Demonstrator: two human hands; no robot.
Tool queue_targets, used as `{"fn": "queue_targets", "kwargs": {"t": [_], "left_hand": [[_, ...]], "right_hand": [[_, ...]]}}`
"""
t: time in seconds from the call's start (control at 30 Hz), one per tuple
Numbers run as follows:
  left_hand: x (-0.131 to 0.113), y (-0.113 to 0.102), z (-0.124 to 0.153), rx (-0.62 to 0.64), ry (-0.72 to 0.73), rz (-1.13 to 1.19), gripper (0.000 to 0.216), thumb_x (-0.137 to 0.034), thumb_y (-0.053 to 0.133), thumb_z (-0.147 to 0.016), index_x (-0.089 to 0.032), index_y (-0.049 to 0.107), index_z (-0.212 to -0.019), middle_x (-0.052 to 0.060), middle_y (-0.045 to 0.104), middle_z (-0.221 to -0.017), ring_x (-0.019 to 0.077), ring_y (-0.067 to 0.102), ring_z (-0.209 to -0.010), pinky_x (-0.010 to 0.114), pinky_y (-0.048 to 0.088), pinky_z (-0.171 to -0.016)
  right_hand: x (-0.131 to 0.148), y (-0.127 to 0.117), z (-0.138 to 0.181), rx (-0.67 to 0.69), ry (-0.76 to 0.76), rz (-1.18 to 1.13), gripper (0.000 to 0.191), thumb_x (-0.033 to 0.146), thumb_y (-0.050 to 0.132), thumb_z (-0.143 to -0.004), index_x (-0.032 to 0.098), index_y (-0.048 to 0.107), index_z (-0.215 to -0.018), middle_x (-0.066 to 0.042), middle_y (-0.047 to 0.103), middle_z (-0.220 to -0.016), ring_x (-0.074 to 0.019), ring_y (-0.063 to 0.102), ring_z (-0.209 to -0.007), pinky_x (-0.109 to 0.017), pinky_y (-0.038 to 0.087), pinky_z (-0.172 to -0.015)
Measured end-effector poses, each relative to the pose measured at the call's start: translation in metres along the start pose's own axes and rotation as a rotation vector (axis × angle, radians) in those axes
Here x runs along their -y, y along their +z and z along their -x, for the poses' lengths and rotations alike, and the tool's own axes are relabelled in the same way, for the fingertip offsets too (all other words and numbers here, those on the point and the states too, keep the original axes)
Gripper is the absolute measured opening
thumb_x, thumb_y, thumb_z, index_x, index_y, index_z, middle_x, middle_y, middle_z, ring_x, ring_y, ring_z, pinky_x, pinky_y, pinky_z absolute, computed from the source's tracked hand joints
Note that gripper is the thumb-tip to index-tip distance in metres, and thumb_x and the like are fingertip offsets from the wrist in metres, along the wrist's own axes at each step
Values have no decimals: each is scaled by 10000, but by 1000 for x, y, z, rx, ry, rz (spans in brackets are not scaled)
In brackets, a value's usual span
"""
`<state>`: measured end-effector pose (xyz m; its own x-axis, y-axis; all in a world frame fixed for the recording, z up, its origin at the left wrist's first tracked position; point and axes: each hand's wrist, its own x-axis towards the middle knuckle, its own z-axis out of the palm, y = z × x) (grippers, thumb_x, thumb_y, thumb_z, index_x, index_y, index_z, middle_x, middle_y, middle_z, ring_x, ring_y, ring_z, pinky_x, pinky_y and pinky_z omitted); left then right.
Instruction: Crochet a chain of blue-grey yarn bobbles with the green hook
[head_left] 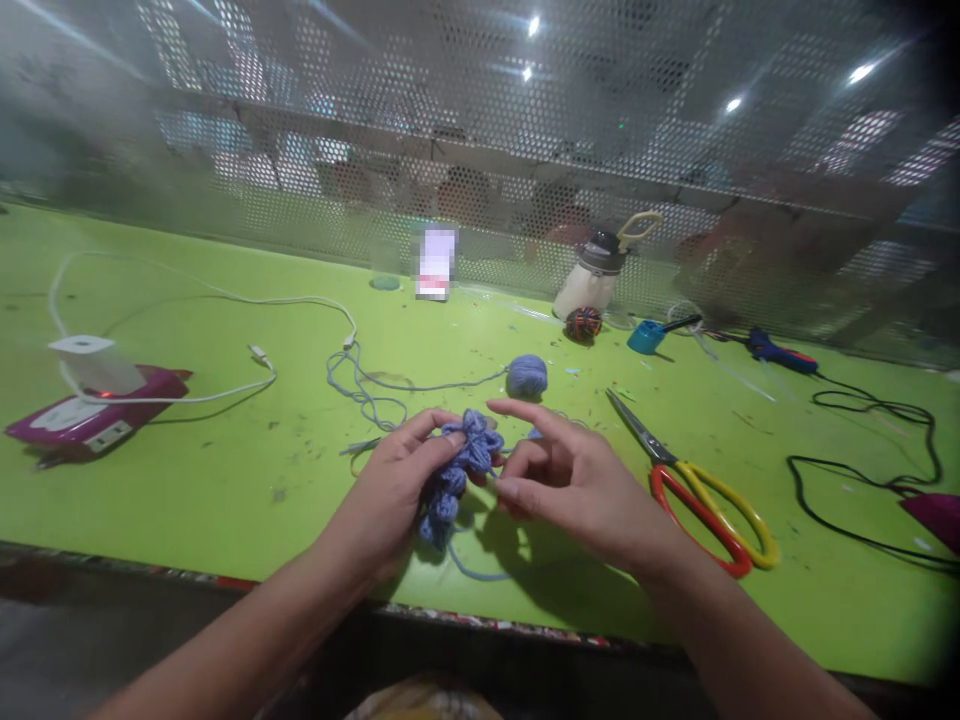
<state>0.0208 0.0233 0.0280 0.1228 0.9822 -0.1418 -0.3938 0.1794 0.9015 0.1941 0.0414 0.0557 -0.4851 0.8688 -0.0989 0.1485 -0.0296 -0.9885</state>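
Observation:
My left hand (394, 485) is closed around a bunched piece of blue yarn work (461, 465), thumb and fingers pinching its upper part. My right hand (566, 480) is beside it on the right, forefinger stretched out over the piece and the other fingers curled toward it, touching its edge. A strand runs from the piece across the green table (225, 470) to a small blue yarn ball (526, 375) just behind my hands. Loose blue yarn (364, 395) lies looped to the left of the ball.
Scissors with red and yellow handles (697, 495) lie right of my right hand. A purple power strip with a white charger (94, 400) and white cable sits left. A bottle (596, 280), a dark multicoloured yarn ball (583, 323), a blue tool and black cable (870, 470) lie right, before a perforated metal screen.

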Motion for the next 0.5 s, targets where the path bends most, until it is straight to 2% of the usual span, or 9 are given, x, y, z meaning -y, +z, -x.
{"fn": "queue_targets", "kwargs": {"t": [0.2, 0.27, 0.37, 0.4, 0.43, 0.5], "left_hand": [[-15, -2, -12, 23, 65, -314, 103, -269, 635, -846, -196, 580, -891, -32, 619, -660, 121, 548, -638, 209, 403, -594], [-17, -3, -17, 50, 69, -369, 113, -284, 635, -843, -195, 576, -880, -37, 601, -629, 121, 527, -615, 216, 384, -580], [-19, -4, -21, 86, 32, -371, 136, -304, 627, -848, -198, 561, -902, -17, 639, -664, 128, 549, -619, 224, 392, -581], [-19, -5, -21, 85, 19, -372, 146, -307, 632, -845, -200, 558, -911, -13, 648, -670, 125, 551, -608, 220, 389, -569], [-20, -6, -21, 74, 8, -374, 161, -317, 637, -842, -206, 558, -928, -16, 650, -665, 119, 542, -585, 213, 380, -549], [-21, -11, -21, 60, -2, -374, 208, -351, 672, -815, -220, 568, -937, -25, 643, -637, 111, 515, -543, 197, 354, -505]], "right_hand": [[2, -1, 2, -3, -8, -7, 685, 125, 667, -761, 162, 418, -1398, 51, 610, -631, -103, 541, -555, -254, 462, -569], [6, -5, 10, 43, -42, 99, 651, 140, 662, -789, 178, 436, -1398, 28, 650, -693, -114, 590, -612, -267, 495, -614], [14, -21, 29, 207, -174, 386, 538, 173, 666, -834, 213, 523, -1351, -15, 721, -870, -129, 665, -792, -300, 519, -793], [16, -29, 35, 221, -211, 466, 490, 195, 664, -849, 220, 554, -1326, -20, 732, -914, -131, 674, -838, -306, 510, -844], [16, -40, 40, 183, -230, 529, 446, 227, 659, -863, 222, 579, -1302, -23, 738, -934, -135, 678, -866, -311, 506, -872], [14, -67, 47, -41, -197, 623, 336, 310, 632, -884, 196, 652, -1200, -51, 739, -972, -157, 682, -890, -317, 521, -854]]}}
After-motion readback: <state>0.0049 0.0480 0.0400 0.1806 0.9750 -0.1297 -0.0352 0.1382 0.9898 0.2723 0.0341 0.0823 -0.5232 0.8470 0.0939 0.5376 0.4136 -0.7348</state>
